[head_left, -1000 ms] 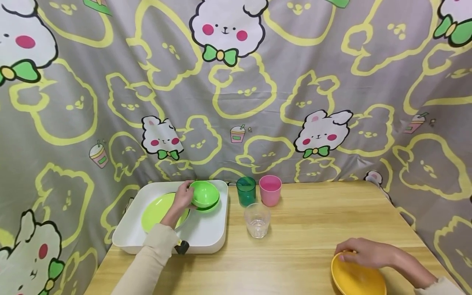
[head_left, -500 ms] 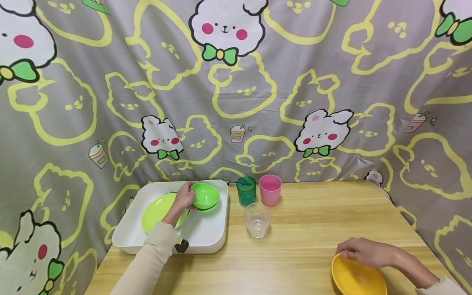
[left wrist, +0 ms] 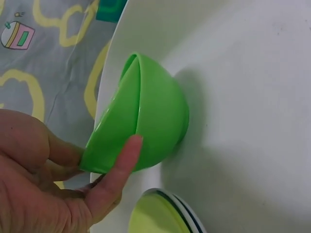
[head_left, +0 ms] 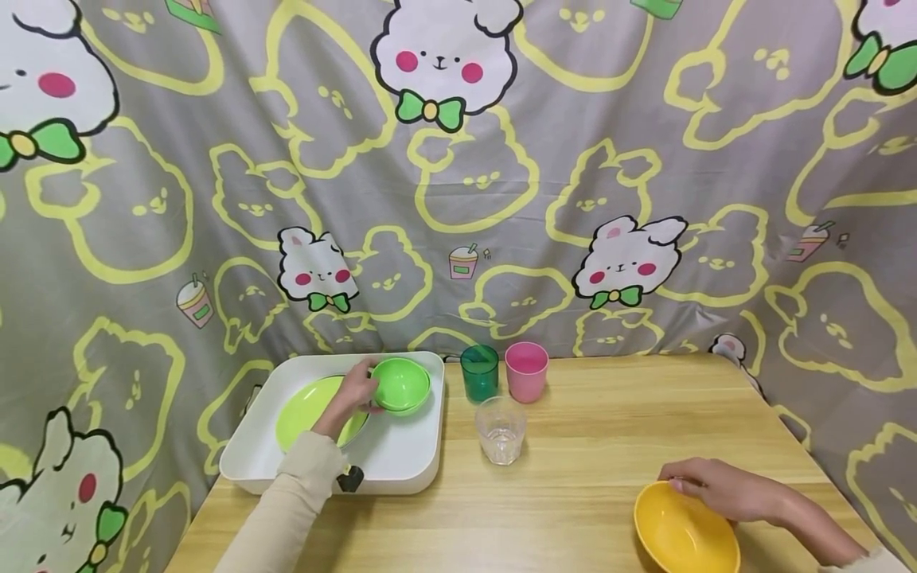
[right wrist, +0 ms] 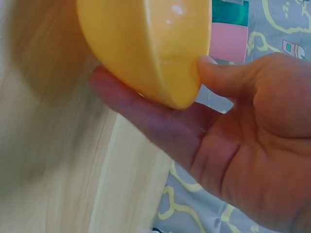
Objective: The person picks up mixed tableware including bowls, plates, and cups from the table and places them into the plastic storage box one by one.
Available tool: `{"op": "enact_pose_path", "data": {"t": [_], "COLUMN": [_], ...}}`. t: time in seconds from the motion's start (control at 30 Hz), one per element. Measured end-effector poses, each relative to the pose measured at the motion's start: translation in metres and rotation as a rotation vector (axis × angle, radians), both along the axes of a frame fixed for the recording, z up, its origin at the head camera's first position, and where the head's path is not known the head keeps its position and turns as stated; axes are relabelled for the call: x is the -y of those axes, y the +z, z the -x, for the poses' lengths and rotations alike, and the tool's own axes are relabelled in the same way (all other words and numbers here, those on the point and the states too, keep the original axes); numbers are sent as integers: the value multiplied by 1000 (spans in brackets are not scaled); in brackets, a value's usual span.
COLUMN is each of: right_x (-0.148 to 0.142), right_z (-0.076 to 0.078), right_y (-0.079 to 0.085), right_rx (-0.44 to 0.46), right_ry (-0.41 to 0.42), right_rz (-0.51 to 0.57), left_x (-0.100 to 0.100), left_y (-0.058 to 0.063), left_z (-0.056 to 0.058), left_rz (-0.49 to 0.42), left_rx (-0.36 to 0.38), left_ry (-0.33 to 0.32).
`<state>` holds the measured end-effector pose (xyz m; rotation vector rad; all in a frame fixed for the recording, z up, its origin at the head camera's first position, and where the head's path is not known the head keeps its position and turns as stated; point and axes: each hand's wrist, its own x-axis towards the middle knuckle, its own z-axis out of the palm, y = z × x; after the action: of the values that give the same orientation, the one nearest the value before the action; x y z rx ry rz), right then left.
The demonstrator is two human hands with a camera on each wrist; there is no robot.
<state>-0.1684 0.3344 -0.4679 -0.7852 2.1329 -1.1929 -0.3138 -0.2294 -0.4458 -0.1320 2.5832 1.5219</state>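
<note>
In the head view my left hand (head_left: 356, 390) pinches the left rim of a green bowl (head_left: 401, 382) inside the white basin. That bowl sits tilted within a second green bowl (left wrist: 163, 111), as the left wrist view shows, with one fingertip against the lower one's side. A lime-green plate (head_left: 306, 415) lies beside them, stacked on at least one other dish. At the front right, my right hand (head_left: 738, 493) grips a yellow bowl (head_left: 684, 532) by its far rim. The thumb lies at its inner edge and the fingers spread underneath, close over the table.
The white basin (head_left: 419, 469) stands at the table's left, with a black fitting (head_left: 351, 478) on its front. A green cup (head_left: 480, 374), a pink cup (head_left: 526, 372) and a clear glass (head_left: 501, 430) stand to its right. A patterned curtain (head_left: 494, 191) hangs behind the wooden table (head_left: 559, 509).
The upper green bowl has come down and slightly right, into the lower one. The yellow bowl has turned so more of its inside shows, and shifted a little left.
</note>
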Motion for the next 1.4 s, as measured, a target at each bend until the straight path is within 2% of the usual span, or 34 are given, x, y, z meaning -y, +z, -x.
{"op": "enact_pose_path", "data": {"t": [0.13,0.27,0.43,0.57,0.83,1.0,1.13,1.23,1.4], "right_x": [-2,1,6,4,-6,-8,-9,-10,-12], "right_z": [1,1,0,2,3,4,5,6,9], "right_y": [1,3,3,4,10,13,14,14,16], "right_rx": [-148,-292,-421,-476,-275,-296,-326,-356,-365], "right_ry": [-106,-279,-473,-555,-636,-655,-675,-693,-714], "right_rz": [-133,-258,-300,-301,-118,-59,-9,-10,-14], "left_x": [3,6,11,15,18,20,22,23,21], "left_y": [2,3,3,4,10,12,15,18,21], "left_z": [-3,-5,-6,-9,-11,-11,-13,-16,-19], "left_rz": [20,8,-37,-41,21,41,21,-13,-77], "left_rx": [45,69,98,105,34,-49,-104,-125,-189], "left_ry": [-34,-69,-87,-81,-85,-27,12,16,-12]}}
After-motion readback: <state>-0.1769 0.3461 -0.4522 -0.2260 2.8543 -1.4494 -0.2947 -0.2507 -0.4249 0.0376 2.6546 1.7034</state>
